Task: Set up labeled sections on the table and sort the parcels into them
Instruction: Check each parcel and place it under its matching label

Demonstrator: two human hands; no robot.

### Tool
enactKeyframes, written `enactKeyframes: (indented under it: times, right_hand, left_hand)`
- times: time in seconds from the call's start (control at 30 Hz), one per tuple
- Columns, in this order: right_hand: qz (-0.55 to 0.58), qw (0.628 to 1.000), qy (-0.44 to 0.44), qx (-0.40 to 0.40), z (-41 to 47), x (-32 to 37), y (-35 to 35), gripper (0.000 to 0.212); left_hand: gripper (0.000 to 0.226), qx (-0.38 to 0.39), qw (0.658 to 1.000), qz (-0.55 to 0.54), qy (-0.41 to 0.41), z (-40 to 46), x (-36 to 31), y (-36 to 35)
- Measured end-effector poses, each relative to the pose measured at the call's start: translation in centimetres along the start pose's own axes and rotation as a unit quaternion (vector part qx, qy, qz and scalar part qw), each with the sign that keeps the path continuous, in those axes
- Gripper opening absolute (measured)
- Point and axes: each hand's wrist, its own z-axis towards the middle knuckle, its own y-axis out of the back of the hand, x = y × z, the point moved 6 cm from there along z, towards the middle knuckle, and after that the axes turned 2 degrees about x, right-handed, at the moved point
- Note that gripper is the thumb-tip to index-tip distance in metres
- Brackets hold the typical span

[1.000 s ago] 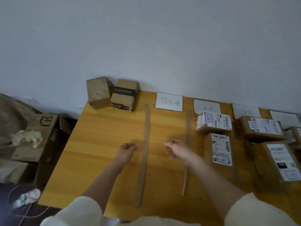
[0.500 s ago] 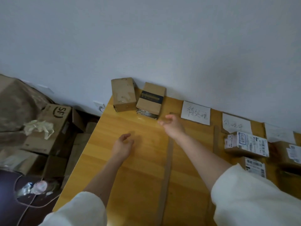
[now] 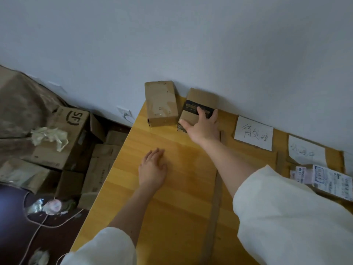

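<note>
Two brown parcels stand at the table's far left corner against the wall: a plain taped box (image 3: 161,103) and, to its right, a box with a black band (image 3: 200,98). My right hand (image 3: 204,127) lies on top of the black-banded box, fingers spread over the band and thumb along its near left edge. My left hand (image 3: 152,169) rests flat on the wooden table (image 3: 172,207), holding nothing. A cardboard divider strip (image 3: 214,217) runs toward me. A handwritten white label (image 3: 255,132) lies right of the strip, with a second label (image 3: 305,153) further right.
A parcel with a printed shipping label (image 3: 328,180) lies at the right edge of view. On the floor left of the table are stacked cardboard boxes, one marked SF (image 3: 65,134), with crumpled plastic and a cord. The wall runs directly behind the table.
My right hand has reached forward and left from above the strip and landed on the black-banded box. My left hand slid forward and flattened on the table. The view swung left.
</note>
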Motion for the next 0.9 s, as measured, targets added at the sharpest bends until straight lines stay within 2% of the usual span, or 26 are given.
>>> enactKeyframes:
  times: [0.1,0.2,0.27,0.43,0.6,0.77,0.9]
  right_hand:
    - [-0.01,0.999,-0.026,-0.033,-0.3,-0.5,-0.2,0.099]
    - [0.014,0.997,-0.053,-0.061,-0.4,-0.6,0.0,0.093]
    - [0.037,0.995,-0.076,-0.055,-0.3,-0.3,0.0,0.09]
    - [0.077,0.991,-0.11,-0.029,-0.8,-0.4,-0.2,0.103]
    - [0.118,0.988,-0.091,-0.041,-2.2,-1.9,0.4,0.108]
    - [0.257,0.964,-0.054,-0.031,-4.7,-3.6,0.7,0.118]
    - [0.345,0.938,-0.025,-0.02,-7.1,-5.0,1.6,0.107]
  left_hand:
    - [0.052,-0.011,1.0,0.002,0.01,0.3,0.1,0.4]
    - [0.051,-0.014,1.0,0.009,0.008,0.5,0.0,0.6]
    - [0.05,-0.015,1.0,0.01,0.005,0.5,0.1,0.8]
    - [0.051,0.0,0.999,0.034,-0.005,0.5,0.1,0.8]
    - [0.052,0.021,0.999,0.041,-0.007,0.4,-0.1,0.7]
    - [0.054,0.053,0.998,0.029,-0.016,0.0,-0.1,0.7]
    - [0.054,0.077,0.997,-0.012,-0.01,-0.3,0.0,0.5]
